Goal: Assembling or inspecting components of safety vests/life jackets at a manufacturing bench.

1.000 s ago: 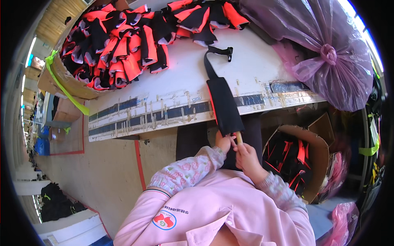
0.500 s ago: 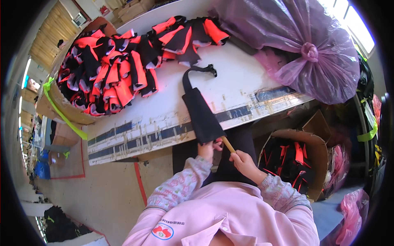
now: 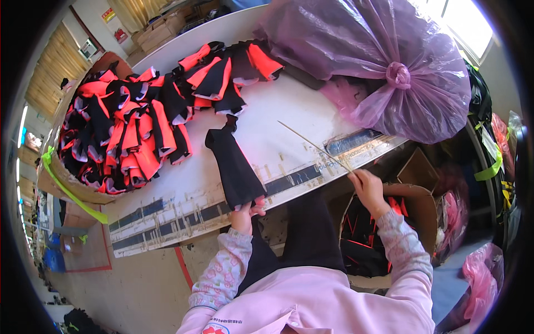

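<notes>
My left hand (image 3: pixel 243 218) pinches the near end of a black fabric sleeve (image 3: pixel 233 170). This flat tube lies slantwise over the front of the white table (image 3: pixel 281 131), with a short dark strap at its far end. Off to the right, my right hand (image 3: pixel 368 190) grips the near end of a thin wooden stick (image 3: pixel 311 143). The stick points up and left above the table's edge, apart from the sleeve. A heap of black and bright orange fabric pieces (image 3: pixel 136 131) covers the table's left and far side.
A big knotted purple plastic bag (image 3: pixel 361 39) takes up the table's far right. Below the table on the right, a cardboard box (image 3: pixel 427 222) contains black and orange pieces. A yellow-green strap (image 3: pixel 75 192) hangs along the left carton. Worn tape lines the table's front edge.
The stick has come out of the black sleeve, and my right hand has carried it right and upward. My left hand has shifted left with the sleeve. The view has turned slightly.
</notes>
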Demonstrator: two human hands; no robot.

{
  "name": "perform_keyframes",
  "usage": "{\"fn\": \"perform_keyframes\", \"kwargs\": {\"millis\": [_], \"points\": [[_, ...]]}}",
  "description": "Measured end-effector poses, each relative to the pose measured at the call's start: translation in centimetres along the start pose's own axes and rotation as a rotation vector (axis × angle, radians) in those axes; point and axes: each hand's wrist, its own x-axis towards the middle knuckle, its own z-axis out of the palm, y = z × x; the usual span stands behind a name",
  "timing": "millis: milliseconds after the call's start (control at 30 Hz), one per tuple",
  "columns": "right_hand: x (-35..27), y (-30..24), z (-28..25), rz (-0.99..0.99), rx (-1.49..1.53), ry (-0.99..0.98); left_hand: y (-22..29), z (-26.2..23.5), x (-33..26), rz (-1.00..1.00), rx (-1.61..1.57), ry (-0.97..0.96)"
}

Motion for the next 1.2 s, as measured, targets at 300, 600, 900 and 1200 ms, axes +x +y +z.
{"fn": "perform_keyframes", "kwargs": {"millis": [300,600,900,1200], "points": [[21.4,7.0,3.1,-0.229,0.004,0.241,0.8,-0.5,0.3,-0.034,0.059,-0.037],[26.1,18.4,4.1,0.652,-0.910,0.293,0.3,-0.6,0.4,-0.099,0.099,-0.015],[25.3,23.5,0.3,0.837,-0.584,-0.105,-0.2,-1.0,0.6,-0.081,0.125,-0.029],[23.4,11.3,4.2,0.270,-0.564,-0.108,0.0,-1.7,0.3,-0.023,0.135,-0.042]]}}
